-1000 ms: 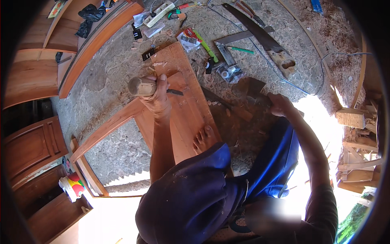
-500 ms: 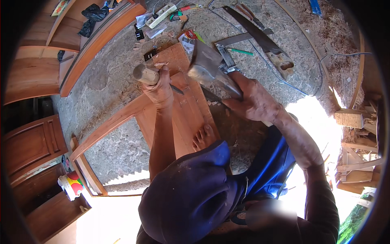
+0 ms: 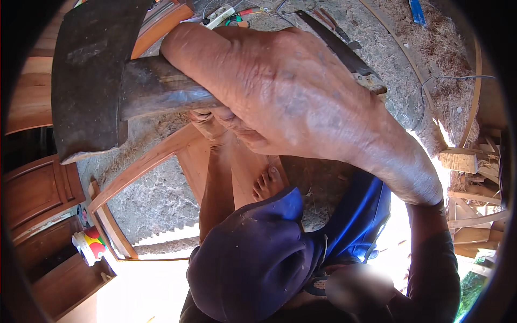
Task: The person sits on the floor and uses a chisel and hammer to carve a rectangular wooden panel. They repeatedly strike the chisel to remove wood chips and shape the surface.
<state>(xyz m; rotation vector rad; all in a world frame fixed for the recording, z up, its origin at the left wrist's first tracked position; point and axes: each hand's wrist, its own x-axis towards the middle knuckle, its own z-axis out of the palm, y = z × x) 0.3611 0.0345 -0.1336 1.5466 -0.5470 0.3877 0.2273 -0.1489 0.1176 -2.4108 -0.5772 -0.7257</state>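
Observation:
My right hand [image 3: 291, 91] is close to the camera, its fingers wrapped round the short wooden handle of a hatchet [image 3: 89, 75]. The broad dark head of the hatchet points left, lifted high. Behind and below it, my left hand [image 3: 209, 129] shows only in part, over the reddish-brown wooden panel [image 3: 245, 164]. The wooden-handled chisel in my left hand is covered by my right hand now; the earlier picture shows it gripped there. My bare foot [image 3: 267, 182] rests on the panel.
A handsaw [image 3: 339, 46] lies on the rough floor beyond my hands, near a white power strip [image 3: 219, 16] and cables. A wooden frame [image 3: 145, 161] and a cabinet door [image 3: 40, 188] are at left. Wood offcuts [image 3: 474, 215] are piled at right.
My right hand has swung the hatchet up toward the camera and to the left, so it now covers the chisel and most of my left hand. The left forearm stays nearly in place.

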